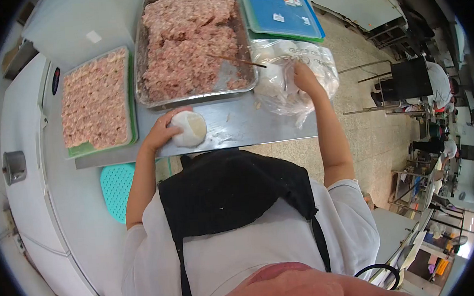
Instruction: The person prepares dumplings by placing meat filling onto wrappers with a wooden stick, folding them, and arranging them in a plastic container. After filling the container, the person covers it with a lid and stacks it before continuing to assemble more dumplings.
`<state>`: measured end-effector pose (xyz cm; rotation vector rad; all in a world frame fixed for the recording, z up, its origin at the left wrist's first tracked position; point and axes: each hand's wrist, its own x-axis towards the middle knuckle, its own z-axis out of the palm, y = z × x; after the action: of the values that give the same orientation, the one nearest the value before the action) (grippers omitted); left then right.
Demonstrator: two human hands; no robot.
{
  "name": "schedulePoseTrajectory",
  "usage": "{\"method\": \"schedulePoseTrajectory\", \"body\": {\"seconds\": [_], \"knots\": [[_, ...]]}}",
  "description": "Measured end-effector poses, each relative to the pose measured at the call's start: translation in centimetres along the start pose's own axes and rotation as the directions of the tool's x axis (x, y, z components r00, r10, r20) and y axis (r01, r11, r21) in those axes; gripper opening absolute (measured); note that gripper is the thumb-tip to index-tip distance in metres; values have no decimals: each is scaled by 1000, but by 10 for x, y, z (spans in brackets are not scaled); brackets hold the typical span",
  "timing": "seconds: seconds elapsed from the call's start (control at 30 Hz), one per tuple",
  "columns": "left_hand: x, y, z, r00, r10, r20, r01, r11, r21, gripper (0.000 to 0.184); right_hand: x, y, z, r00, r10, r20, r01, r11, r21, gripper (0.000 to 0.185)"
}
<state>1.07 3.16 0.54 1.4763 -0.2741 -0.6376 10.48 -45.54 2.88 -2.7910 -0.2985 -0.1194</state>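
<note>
My left hand (163, 132) is curled around a white, round stack of dumpling wrappers (191, 130) at the table's front edge. A paler round patch shows on top of the stack. On the right, my right hand (304, 77) is closed on a clear plastic bag (288, 98) that holds several round white stacks. Its fingertips are partly hidden. Beyond my hands stands a deep metal tray (141, 72) heaped with ground meat filling (187, 42). A thin wooden stick (237, 60) lies across the meat and the tray's right rim.
At the left, a green-edged tray (132, 113) holds tight rows of filled dumplings (95, 99). Blue and green lids (280, 9) lie at the back right. A turquoise perforated stool (118, 190) is below the steel table (235, 121). People work farther off at the right.
</note>
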Motion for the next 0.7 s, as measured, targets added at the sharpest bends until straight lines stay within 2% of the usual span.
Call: {"method": "schedulePoseTrajectory", "body": {"seconds": [0.03, 0.1, 0.17, 0.2, 0.23, 0.27, 0.3, 0.33, 0.37, 0.4, 0.43, 0.5, 0.53, 0.6, 0.63, 0.67, 0.7], "knots": [[-3, 1, -5, 1000, -13, 3, 13, 1000, -5, 72, -2, -3, -5, 1000, -8, 8, 8, 1000, 8, 23], [-15, 6, -8, 999, -4, -34, 5, 999, 49, 73, -9, -11, -22, 950, 128, 283, -132, 991, -7, 22], [-26, 15, -2, 985, 124, -117, -67, 913, 402, 80, -18, -36, -47, 967, 148, 206, -81, 949, -305, 21], [-31, 20, 1, 992, 80, -99, -34, 913, 406, 96, -25, -67, -67, 967, 139, 213, -70, 951, -300, 21], [-34, 20, 8, 991, 78, -109, -27, 914, 405, 96, -32, -109, -88, 989, 128, 70, -107, 962, -251, 20], [-37, 20, 17, 979, 158, -128, -77, 872, 484, 100, -39, -139, -95, 989, 124, -75, -137, 971, -197, 20], [-37, 19, 23, 962, 237, -137, -122, 819, 561, 104, -44, -151, -86, 993, 100, 62, -98, 994, -44, 21], [-34, 12, 26, 954, 250, -165, -100, 785, 611, 108, -49, -165, -77, 980, 58, 192, -81, 990, 114, 22], [-33, 7, 26, 955, 249, -163, -100, 785, 612, 108, -53, -185, -65, 934, -93, 346, -27, 945, 327, 22], [-31, 8, 28, 954, 241, -180, -84, 788, 610, 106, -54, -205, -47, 799, -103, 593, -263, 826, 499, 26], [-29, 9, 30, 952, 235, -197, -69, 791, 608, 105, -55, -221, -22, 739, -173, 651, -290, 790, 540, 31], [-28, 10, 37, 948, 273, -163, -129, 799, 588, 104, -61, -233, 39, 864, -332, 378, 56, 810, 584, 32], [-26, 11, 39, 940, 316, -132, -189, 801, 569, 102, -58, -241, 46, 864, -334, 377, 59, 811, 582, 32], [-23, 16, 42, 925, 362, -115, -234, 783, 576, 99, -54, -252, 51, 946, -298, 131, 195, 842, 503, 37], [-23, 19, 42, 910, 403, -91, -279, 763, 583, 95, -49, -251, 46, 945, -298, 132, 195, 842, 503, 37], [-23, 23, 41, 911, 402, -91, -279, 764, 582, 95, -41, -248, 38, 924, -285, 256, 170, 904, 393, 37], [-24, 28, 40, 932, 349, -103, -177, 683, 709, 91, -37, -244, 32, 891, -254, 377, 154, 949, 275, 38]]}}
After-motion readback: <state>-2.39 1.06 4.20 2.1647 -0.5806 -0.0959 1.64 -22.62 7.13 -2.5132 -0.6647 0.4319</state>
